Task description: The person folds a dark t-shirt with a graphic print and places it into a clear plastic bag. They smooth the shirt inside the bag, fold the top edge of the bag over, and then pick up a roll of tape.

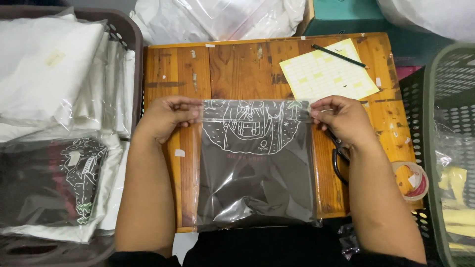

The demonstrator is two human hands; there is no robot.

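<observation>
1. Head view: left hand (166, 118) and right hand (341, 118) each pinch a top corner of a clear plastic bag (255, 163); fingers of both closed on the bag's upper edge, thumbs on top.
2. Bag holds a folded dark t-shirt (252, 148) w/ white line drawing; it lies flat between the hands, lower end near the person's body, at the table's near edge.
3. Surface: small orange-brown wooden table (222, 69), planks worn, w/ bits of tape stuck on.
4. Black scissors (339, 160) lie just beside the bag's right edge, partly hidden under the right wrist.
5. Tape roll (413, 180) sits at the table's right edge, near the right forearm.
6. Yellow grid sheet (326, 74) at far right of table, black pencil (339, 55) across its top corner; both apart from the bag.
7. Left: dark basket (126, 34) stacked w/ bagged shirts, white ones and a dark one.
8. Right: green mesh basket (435, 99) w/ yellowish items in plastic.
9. Beyond the table: more clear bags (222, 17), teal box (346, 17).
</observation>
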